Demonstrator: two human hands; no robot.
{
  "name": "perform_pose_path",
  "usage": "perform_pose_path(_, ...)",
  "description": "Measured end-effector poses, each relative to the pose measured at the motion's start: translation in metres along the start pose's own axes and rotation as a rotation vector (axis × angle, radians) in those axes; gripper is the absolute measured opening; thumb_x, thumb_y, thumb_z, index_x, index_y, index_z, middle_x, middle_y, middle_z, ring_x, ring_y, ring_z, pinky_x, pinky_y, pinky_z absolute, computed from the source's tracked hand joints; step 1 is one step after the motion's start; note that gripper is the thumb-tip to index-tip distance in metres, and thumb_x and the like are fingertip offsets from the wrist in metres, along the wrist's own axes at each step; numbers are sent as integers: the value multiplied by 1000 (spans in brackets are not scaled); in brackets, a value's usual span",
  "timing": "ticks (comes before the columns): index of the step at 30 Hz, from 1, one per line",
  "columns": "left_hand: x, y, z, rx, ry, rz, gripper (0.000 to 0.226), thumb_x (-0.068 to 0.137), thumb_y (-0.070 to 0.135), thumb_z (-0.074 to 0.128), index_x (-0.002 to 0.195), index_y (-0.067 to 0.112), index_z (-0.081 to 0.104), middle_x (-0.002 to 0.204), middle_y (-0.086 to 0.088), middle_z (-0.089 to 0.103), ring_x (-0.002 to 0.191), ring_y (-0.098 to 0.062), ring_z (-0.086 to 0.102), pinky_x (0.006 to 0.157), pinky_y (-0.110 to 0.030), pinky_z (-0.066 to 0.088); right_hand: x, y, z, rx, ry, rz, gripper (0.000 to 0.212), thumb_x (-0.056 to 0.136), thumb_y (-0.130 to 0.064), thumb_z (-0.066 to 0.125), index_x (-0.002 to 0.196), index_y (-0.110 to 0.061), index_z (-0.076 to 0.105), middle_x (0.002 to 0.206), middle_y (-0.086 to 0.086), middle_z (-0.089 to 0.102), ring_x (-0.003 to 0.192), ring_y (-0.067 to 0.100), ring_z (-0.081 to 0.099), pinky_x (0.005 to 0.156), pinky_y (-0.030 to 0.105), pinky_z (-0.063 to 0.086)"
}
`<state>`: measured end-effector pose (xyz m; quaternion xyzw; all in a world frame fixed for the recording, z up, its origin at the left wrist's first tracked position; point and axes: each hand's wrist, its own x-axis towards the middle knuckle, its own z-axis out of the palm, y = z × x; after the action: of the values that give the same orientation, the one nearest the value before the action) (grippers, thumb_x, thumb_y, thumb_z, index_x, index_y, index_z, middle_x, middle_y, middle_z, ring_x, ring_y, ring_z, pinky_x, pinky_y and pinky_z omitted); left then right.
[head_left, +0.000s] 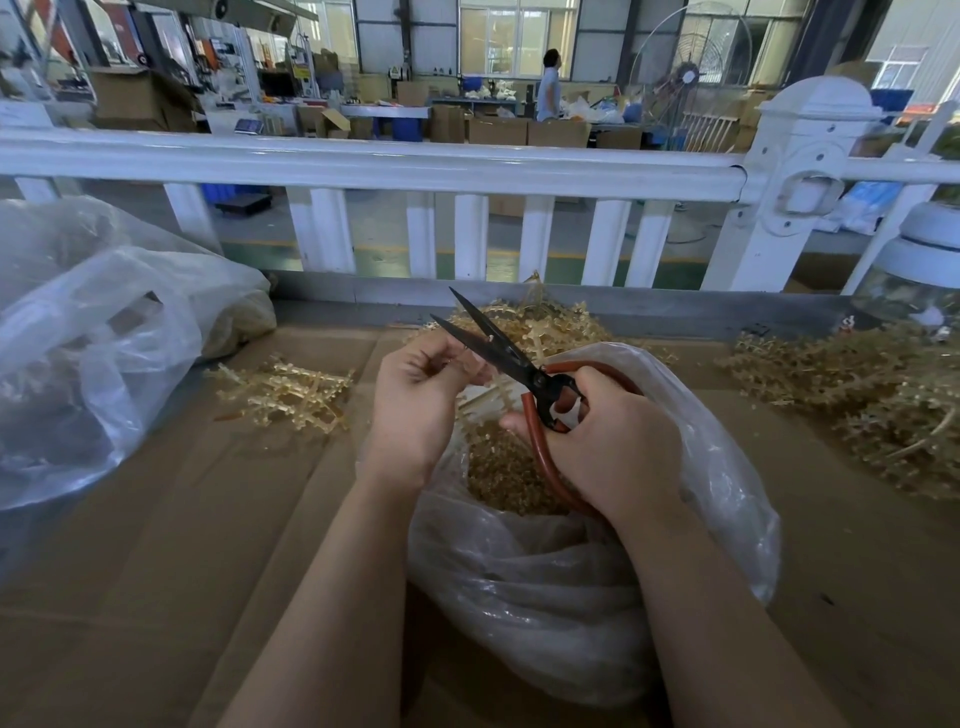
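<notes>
My right hand (613, 447) grips the red handles of black-bladed scissors (498, 345); the blades are parted and point up and to the left. My left hand (421, 395) pinches a small piece of tan plastic sprue right beside the blades. Both hands hover over an open clear plastic bag (582, 582) holding many small tan cut pieces (498, 473). A tan sprue frame (285, 392) lies flat on the cardboard to the left.
Cardboard (182, 545) covers the table. A big clear bag (93, 353) sits at the left. Sprue heaps lie behind the hands (561, 325) and at the right (857, 395). A white railing (363, 163) lines the far edge. A person (549, 85) stands far off.
</notes>
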<state>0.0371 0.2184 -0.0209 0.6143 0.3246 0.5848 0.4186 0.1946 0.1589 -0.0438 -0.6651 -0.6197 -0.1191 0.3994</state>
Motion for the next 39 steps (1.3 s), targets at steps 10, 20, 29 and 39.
perform_pose_path(10, -1, 4, 0, -97, -26, 0, 19, 91, -8, 56, 78, 0, 67, 67, -1, 66, 68, -15, 59, 70, -23, 50, 0, 1, 1, -2, -13, -4, 74, 72, -91, 41, 76, -20, 64, 67, -13, 66, 59, 5, 59, 57, 29, 54)
perform_pose_path(20, -2, 6, 1, -148, -14, -59, 21, 91, -8, 57, 74, 2, 65, 63, 0, 66, 60, -8, 61, 61, -15, 48, 2, 2, 2, 14, -30, 11, 75, 70, -92, 42, 79, -21, 66, 69, -13, 67, 62, 6, 62, 60, 31, 56)
perform_pose_path(29, -1, 4, -2, -251, 23, -184, 11, 92, 2, 61, 84, 2, 68, 64, 0, 69, 65, -12, 67, 66, -21, 55, 2, 2, 2, 306, -115, 206, 57, 63, -86, 59, 82, -33, 68, 71, -21, 67, 69, -4, 63, 58, 12, 48)
perform_pose_path(39, 2, 5, -4, -445, 30, -286, 7, 92, 3, 62, 90, -1, 67, 73, -7, 74, 70, -13, 71, 62, -20, 55, 8, -4, -4, 772, -181, 381, 64, 60, -66, 76, 80, -6, 74, 74, 10, 74, 72, 29, 71, 70, 41, 59)
